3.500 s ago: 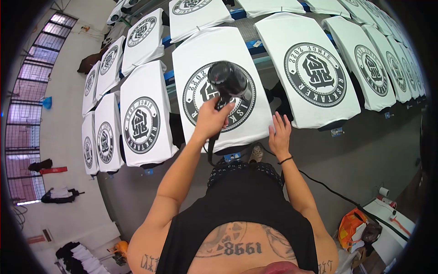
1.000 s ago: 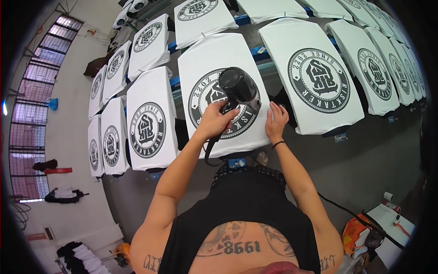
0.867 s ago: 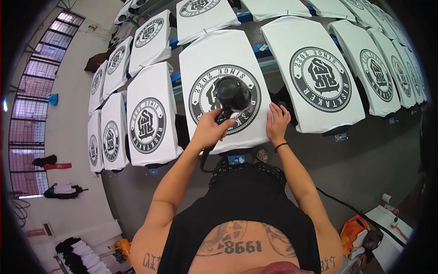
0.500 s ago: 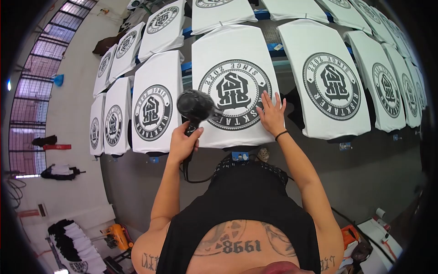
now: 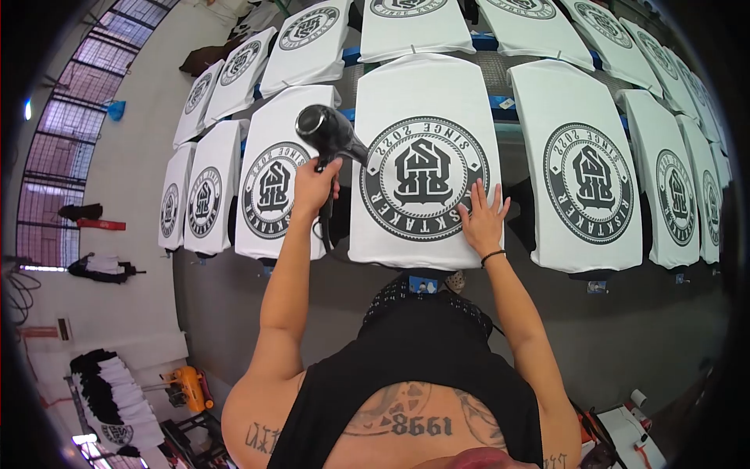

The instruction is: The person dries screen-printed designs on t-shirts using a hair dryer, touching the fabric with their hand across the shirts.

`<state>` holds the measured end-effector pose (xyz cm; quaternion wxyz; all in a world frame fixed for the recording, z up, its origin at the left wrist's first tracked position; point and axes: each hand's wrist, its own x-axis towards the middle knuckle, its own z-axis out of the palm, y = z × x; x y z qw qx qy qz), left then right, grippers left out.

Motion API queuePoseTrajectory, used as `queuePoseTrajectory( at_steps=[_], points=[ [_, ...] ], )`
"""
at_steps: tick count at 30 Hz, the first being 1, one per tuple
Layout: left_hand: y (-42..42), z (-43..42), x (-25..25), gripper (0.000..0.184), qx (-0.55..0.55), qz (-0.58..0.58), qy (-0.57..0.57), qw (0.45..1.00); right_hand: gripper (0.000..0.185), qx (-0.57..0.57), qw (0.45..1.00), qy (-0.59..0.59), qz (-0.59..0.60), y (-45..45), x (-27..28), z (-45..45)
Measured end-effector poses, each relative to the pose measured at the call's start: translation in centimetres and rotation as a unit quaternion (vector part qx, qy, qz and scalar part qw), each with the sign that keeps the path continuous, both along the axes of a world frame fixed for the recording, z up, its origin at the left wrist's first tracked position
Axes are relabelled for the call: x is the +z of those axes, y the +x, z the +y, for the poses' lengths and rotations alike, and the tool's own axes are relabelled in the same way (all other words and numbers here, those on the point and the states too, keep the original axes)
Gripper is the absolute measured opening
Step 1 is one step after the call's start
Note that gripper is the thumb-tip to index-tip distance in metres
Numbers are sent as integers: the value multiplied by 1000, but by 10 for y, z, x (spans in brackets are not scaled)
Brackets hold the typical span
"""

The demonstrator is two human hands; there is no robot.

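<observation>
My left hand [image 5: 316,187] is closed round the handle of a black hair dryer [image 5: 328,129]. The dryer's nozzle points right, at the left edge of the round print on a white T-shirt [image 5: 426,86]. That shirt is stretched over a flat board, its dark circular print [image 5: 424,178] facing up. Fingers spread, my right hand [image 5: 486,219] rests flat on the shirt at the print's lower right edge. Part of the dryer's cord hangs below my left hand.
More printed white shirts stand on boards in rows, such as one at the right [image 5: 586,172] and one at the left [image 5: 273,187]. Blue rails [image 5: 500,103] run behind them. An orange machine [image 5: 187,388] sits on the floor at lower left.
My left hand has moved the hair dryer up, away from the print's lower left toward its upper left edge. My right hand still lies on the shirt. The whole view has shifted slightly.
</observation>
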<state>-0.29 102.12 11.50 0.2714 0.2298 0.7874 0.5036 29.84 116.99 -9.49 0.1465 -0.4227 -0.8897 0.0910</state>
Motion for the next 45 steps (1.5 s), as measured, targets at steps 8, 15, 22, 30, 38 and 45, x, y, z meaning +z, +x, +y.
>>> queuePoseTrajectory(
  at_steps=[8, 15, 22, 30, 38, 45],
  points=[
    [-36, 99, -2, 27, -55, -14, -4, 998, 71, -11, 1000, 14, 26, -1, 13, -2],
    [-12, 161, -5, 26, -178, -56, -4, 982, 74, -13, 1000, 12, 20, -4, 12, -3],
    [40, 179, 3, 27, -343, -32, -39, 938, 68, -27, 998, 5, 49, -3, 9, -2],
    [89, 156, 20, 26, -435, -45, -67, 897, 48, -184, 958, 46, 217, 10, 3, 1],
    [26, 165, -12, 30, -207, 0, 1, 978, 69, -34, 998, 43, 26, 2, 10, -4],
    [-30, 86, -6, 28, -90, -9, -17, 996, 73, -24, 999, 25, 1, 1, 8, -4]
  ],
)
